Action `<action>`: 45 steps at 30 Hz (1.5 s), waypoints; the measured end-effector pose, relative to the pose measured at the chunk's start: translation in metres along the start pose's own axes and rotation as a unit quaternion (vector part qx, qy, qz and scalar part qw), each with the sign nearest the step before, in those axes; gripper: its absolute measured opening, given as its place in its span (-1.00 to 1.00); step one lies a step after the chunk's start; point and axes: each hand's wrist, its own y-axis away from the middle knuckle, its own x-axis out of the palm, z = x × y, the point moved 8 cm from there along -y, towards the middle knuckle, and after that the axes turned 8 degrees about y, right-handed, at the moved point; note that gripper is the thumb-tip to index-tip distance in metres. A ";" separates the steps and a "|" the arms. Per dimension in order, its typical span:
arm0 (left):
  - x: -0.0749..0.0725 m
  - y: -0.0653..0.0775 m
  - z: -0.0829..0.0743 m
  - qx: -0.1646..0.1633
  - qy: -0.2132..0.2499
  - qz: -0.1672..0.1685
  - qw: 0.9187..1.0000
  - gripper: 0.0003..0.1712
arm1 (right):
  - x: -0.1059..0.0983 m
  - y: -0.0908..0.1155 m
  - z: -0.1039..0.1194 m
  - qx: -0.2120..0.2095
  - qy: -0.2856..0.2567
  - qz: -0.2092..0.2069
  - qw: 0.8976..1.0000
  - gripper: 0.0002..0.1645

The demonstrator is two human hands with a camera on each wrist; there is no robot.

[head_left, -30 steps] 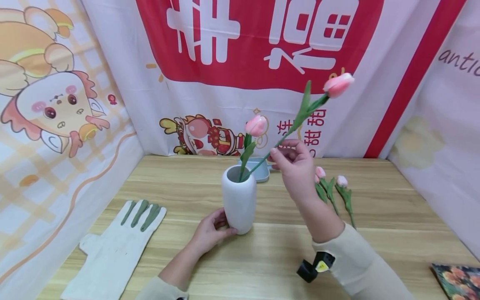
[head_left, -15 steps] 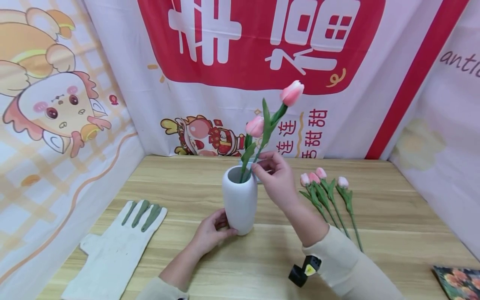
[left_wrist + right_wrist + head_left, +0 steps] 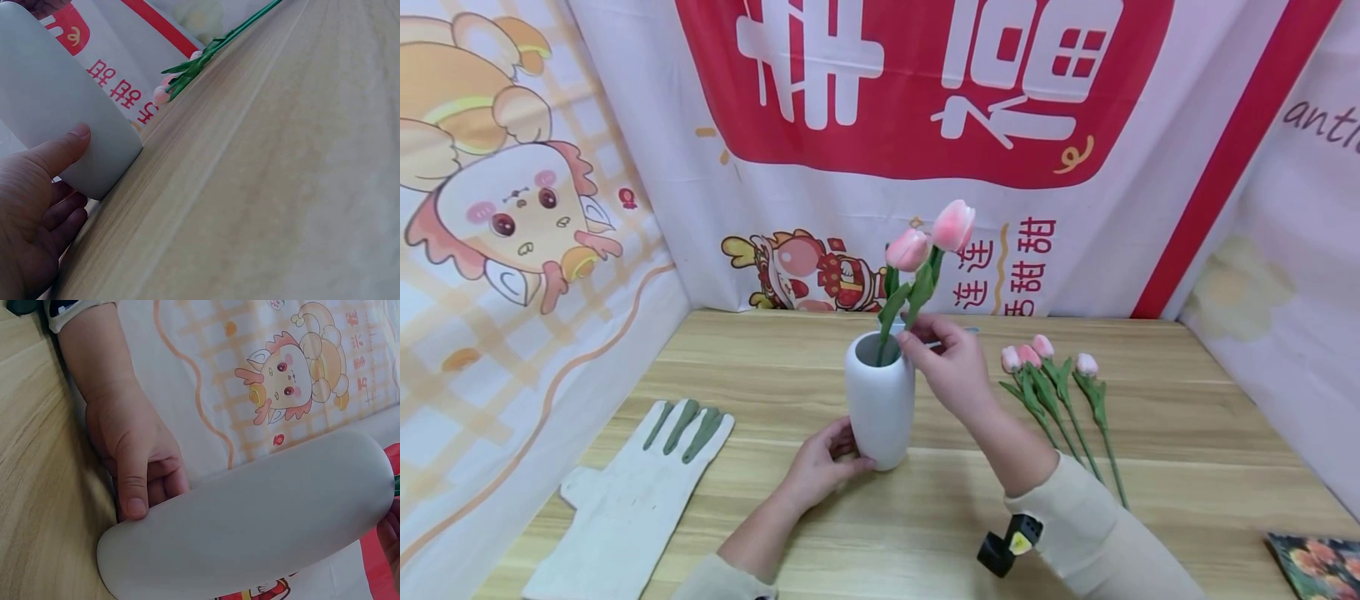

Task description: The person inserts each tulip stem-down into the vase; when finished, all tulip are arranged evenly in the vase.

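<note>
On the pale wooden bench (image 3: pixel 760 367), as the head view shows it, a white vase (image 3: pixel 880 408) stands upright near the middle. The left hand (image 3: pixel 822 462) holds it low down, thumb on the near side and fingers curled round the wall close to the foot. The right hand (image 3: pixel 955 367) is at the vase's rim, its fingers drawn narrow and pinching the stem of the second tulip (image 3: pixel 953 225), whose pink head leans just beside and a little above that of the first tulip (image 3: pixel 907 251). Both stems are in the vase's mouth. Four loose tulips (image 3: pixel 1062 380) lie on the bench beyond the right forearm, heads toward the printed cloth (image 3: pixel 887 158) behind. A flat white piece (image 3: pixel 625 500) with grey-green strips lies on the left; a flowered card (image 3: pixel 1318 562) shows at the right edge. A small black device (image 3: pixel 1009 546) sits at the right cuff.

In the left wrist view, the left thumb presses flat against the vase while the other fingers bend round near its base, which rests on the bench. Tulip heads and stems show beyond it.

In the right wrist view, the left hand grips the vase's lower end; the right hand's fingers, partly cut off by the frame, touch its mouth beside a bit of green stem.
</note>
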 end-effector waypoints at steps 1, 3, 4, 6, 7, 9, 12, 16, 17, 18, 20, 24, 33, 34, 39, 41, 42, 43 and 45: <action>0.000 0.000 0.000 0.000 -0.001 0.000 1.000 -0.25 | 0.000 0.000 -0.001 0.003 -0.003 0.000 1.000 -0.63; 0.000 0.000 0.000 0.001 -0.002 -0.001 1.000 -0.25 | -0.001 0.000 -0.002 0.008 -0.013 -0.002 1.000 -0.61; 0.000 0.000 0.000 0.001 -0.003 -0.002 1.000 -0.26 | -0.001 0.000 -0.003 0.009 -0.018 -0.004 1.000 -0.60; 0.000 0.001 -0.001 0.001 -0.004 -0.002 1.000 -0.26 | -0.002 0.000 -0.003 0.006 -0.027 -0.009 1.000 -0.61; 0.000 0.001 -0.001 0.001 -0.005 -0.002 1.000 -0.26 | -0.002 0.000 -0.004 0.005 -0.029 -0.011 1.000 -0.62; 0.001 0.001 -0.001 0.001 -0.005 -0.003 1.000 -0.26 | -0.002 0.001 -0.004 0.006 -0.033 -0.012 0.999 -0.62; 0.001 0.000 -0.001 0.001 -0.005 -0.002 1.000 -0.26 | -0.004 0.002 -0.006 0.010 -0.039 -0.013 0.999 -0.61; 0.001 0.000 -0.001 0.000 -0.006 -0.004 1.000 -0.26 | -0.013 0.005 -0.012 0.022 -0.050 -0.017 0.998 -0.60; 0.001 0.001 -0.001 -0.001 -0.005 -0.005 1.000 -0.26 | -0.016 0.006 -0.015 0.028 -0.053 -0.020 0.998 -0.60; 0.001 0.001 -0.001 -0.001 -0.006 -0.006 1.000 -0.25 | -0.020 0.007 -0.018 0.034 -0.057 -0.022 0.998 -0.60; 0.000 0.001 -0.001 0.000 -0.005 -0.007 1.000 -0.25 | -0.030 0.009 -0.026 0.045 -0.067 -0.031 0.996 -0.60; -0.002 0.001 0.000 -0.001 -0.002 -0.010 1.000 -0.25 | -0.052 0.013 -0.046 0.064 -0.079 -0.054 0.993 -0.60; -0.003 0.001 0.000 -0.002 0.002 -0.009 1.000 -0.26 | -0.106 0.029 -0.105 0.112 -0.039 -0.125 0.985 -0.57; -0.002 0.001 0.000 -0.003 0.002 -0.009 1.000 -0.26 | -0.112 0.031 -0.111 0.115 -0.031 -0.132 0.984 -0.61; -0.001 0.001 -0.001 -0.007 0.000 -0.010 1.000 -0.26 | -0.141 0.044 -0.144 0.143 -0.019 -0.149 0.978 -0.74; -0.001 0.001 -0.001 -0.007 0.001 -0.010 1.000 -0.26 | -0.151 0.050 -0.155 0.159 -0.016 -0.153 0.975 -0.73; -0.001 0.001 -0.002 -0.007 0.001 -0.011 1.000 -0.26 | -0.157 0.052 -0.161 0.167 -0.018 -0.157 0.973 -0.74; -0.001 0.001 -0.002 -0.007 0.001 -0.010 1.000 -0.26 | -0.161 0.055 -0.167 0.177 -0.017 -0.159 0.971 -0.74; -0.001 0.001 -0.002 -0.008 0.001 -0.010 1.000 -0.26 | -0.170 0.059 -0.177 0.187 -0.012 -0.162 0.969 -0.76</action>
